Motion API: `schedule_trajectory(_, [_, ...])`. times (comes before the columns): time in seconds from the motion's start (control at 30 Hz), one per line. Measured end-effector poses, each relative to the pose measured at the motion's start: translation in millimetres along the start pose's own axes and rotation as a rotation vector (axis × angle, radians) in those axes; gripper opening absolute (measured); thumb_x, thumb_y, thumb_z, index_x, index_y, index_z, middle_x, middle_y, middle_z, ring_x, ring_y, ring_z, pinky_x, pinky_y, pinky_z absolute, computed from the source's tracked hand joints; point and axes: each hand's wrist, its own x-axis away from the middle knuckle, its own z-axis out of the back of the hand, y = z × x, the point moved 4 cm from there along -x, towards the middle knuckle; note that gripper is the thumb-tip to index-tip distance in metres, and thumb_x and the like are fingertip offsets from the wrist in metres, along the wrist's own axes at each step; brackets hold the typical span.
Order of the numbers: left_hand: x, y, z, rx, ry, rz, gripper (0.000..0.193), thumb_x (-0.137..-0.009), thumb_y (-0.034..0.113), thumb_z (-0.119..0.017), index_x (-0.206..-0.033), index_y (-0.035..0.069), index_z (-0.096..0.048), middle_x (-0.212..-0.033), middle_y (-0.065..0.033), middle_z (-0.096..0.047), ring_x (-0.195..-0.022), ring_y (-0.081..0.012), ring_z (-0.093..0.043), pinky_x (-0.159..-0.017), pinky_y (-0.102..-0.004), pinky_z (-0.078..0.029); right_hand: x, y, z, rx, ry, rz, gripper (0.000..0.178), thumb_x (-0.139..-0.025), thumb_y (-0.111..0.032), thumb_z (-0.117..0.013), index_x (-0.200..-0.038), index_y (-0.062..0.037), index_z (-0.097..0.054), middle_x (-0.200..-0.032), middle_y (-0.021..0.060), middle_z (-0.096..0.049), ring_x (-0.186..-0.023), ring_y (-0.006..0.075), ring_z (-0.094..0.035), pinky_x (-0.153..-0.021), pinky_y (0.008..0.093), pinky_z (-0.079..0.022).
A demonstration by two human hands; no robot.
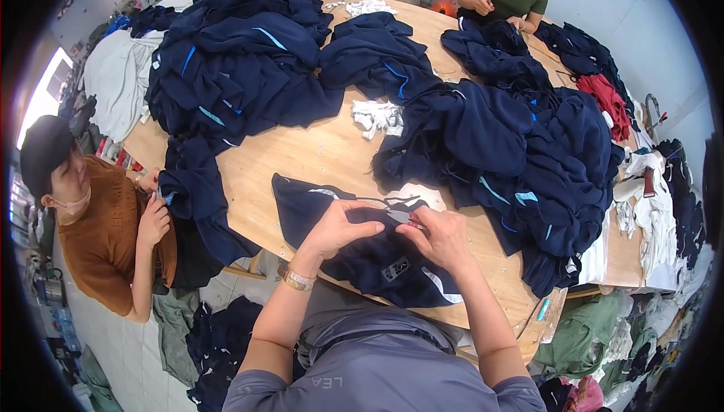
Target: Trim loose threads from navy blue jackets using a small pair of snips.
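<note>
Both hands meet over a navy garment spread at the near edge of the wooden table. The left hand pinches a fold of the cloth and lifts it, seemingly to pull the fabric taut. The right hand is closed around a small metal tool, likely snips, its tip right at the raised fold. The garment lies flat and close, likely so the seam sits in easy reach. Heaps of the same navy clothing pile up across the table, another mound to the right. At the left, a person in a brown top fingers another navy piece hanging off the edge.
</note>
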Motion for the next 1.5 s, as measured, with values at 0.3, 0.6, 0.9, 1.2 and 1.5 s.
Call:
schedule_trajectory(0.3, [0.3,-0.2,-1.8,-0.143,-0.025,0.002,0.028,-0.072,0.005,-0.072,-0.098,-0.003,-0.065,-0.091,-0.0052,-0.065,-0.081,-0.0080,-0.057,-0.074,-0.0206,-0.046,-5.5,-3.6,0.9,0.060,-0.012,0.102,0.037,-0.077,-0.045,-0.064,-0.070,-0.0107,-0.051,-0.052,0.0053,-0.052,-0.047,0.0246,-0.053,-0.045,0.0342,-0.037])
schedule_trajectory(0.6, [0.8,1.3,-0.1,-0.157,-0.014,0.011,0.030,-0.072,0.006,-0.073,-0.099,-0.004,-0.065,-0.090,-0.0053,-0.065,-0.080,-0.0081,-0.057,-0.074,-0.0205,-0.046,-3.5,7.8,-3.0,-0.053,0.039,0.072,0.035,-0.077,-0.040,-0.067,-0.075,-0.0084,-0.054,-0.056,0.0074,-0.055,-0.049,0.0262,-0.055,-0.045,0.0342,-0.038])
schedule_trajectory(0.9, [-0.2,-1.4,-1.5,0.024,0.005,0.024,0.027,-0.072,0.002,-0.073,-0.096,-0.005,-0.064,-0.090,-0.0055,-0.064,-0.078,-0.0075,-0.058,-0.073,-0.0186,-0.046,6.8,-1.0,-25.2,-0.797,0.032,-0.442,0.025,-0.074,-0.019,-0.076,-0.083,-0.0023,-0.059,-0.060,-0.0058,-0.049,-0.053,0.0010,-0.035,-0.046,0.0186,-0.029])
schedule_trajectory(1.2, [2.5,8.9,-4.7,-0.304,-0.007,-0.127,0.030,-0.073,0.005,-0.069,-0.101,-0.004,-0.064,-0.095,-0.0072,-0.066,-0.088,-0.0093,-0.057,-0.082,-0.0234,-0.044,2.2,-5.7,-19.7,-1.690,-0.083,-0.752,0.011,-0.086,-0.012,-0.059,-0.083,-0.0026,-0.056,-0.048,-0.0065,-0.034,-0.035,0.0038,-0.024,-0.037,0.0227,-0.016])
schedule_trajectory(1.5, [2.1,0.9,-2.0,0.006,-0.002,-0.005,0.026,-0.073,0.002,-0.071,-0.096,-0.005,-0.064,-0.086,-0.0025,-0.063,-0.078,-0.0071,-0.057,-0.073,-0.0186,-0.045,6.4,13.2,-2.0,-1.135,-0.022,-0.514,0.030,-0.094,-0.031,-0.047,-0.082,-0.0029,-0.053,-0.053,-0.0081,-0.032,-0.043,0.0021,-0.025,-0.042,0.0197,-0.020])
